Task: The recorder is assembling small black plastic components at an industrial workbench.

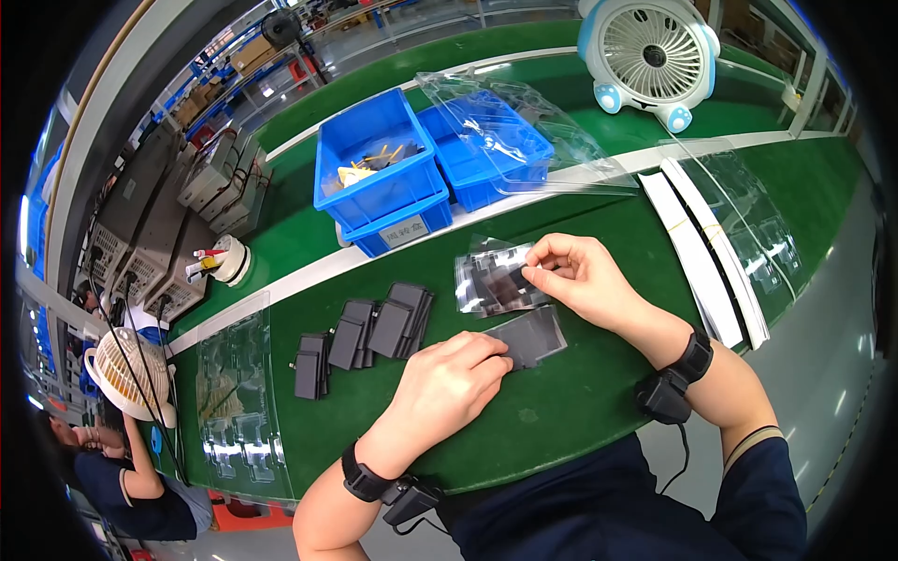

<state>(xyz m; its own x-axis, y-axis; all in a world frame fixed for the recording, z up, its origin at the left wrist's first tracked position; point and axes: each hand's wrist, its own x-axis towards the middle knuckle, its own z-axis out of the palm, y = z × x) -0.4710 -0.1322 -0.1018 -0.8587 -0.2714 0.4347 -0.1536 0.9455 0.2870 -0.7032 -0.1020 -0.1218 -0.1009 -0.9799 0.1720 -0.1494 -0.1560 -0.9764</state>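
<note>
Dark flat piece (529,337): lies on the green desk (561,411) near me, just right of centre, under my left fingertips.
Left hand (447,385): I have it palm down, fingers pressed flat on the near left end of that dark piece, pinning it rather than gripping it.
Right hand (580,279): thumb and forefinger pinch the right edge of a shiny clear pouch (494,279) that rests just beyond the dark piece.
Pouch contents: something dark shows inside, but I cannot tell through the glare whether it is fully seated.
Waiting stock: small stacks of dark pieces (369,332) sit to the left, loose and unbagged as far as I can see.
Trays: an empty clear moulded tray (238,393) lies at the near left; more clear trays (748,224) and white strips (702,252) lie to the right.
Far side: two blue bins (379,168) under a clear tray lid, and a small white fan (650,56).
Progress, my judgement: early, since one pouch is in hand and most pieces remain on the desk.
</note>
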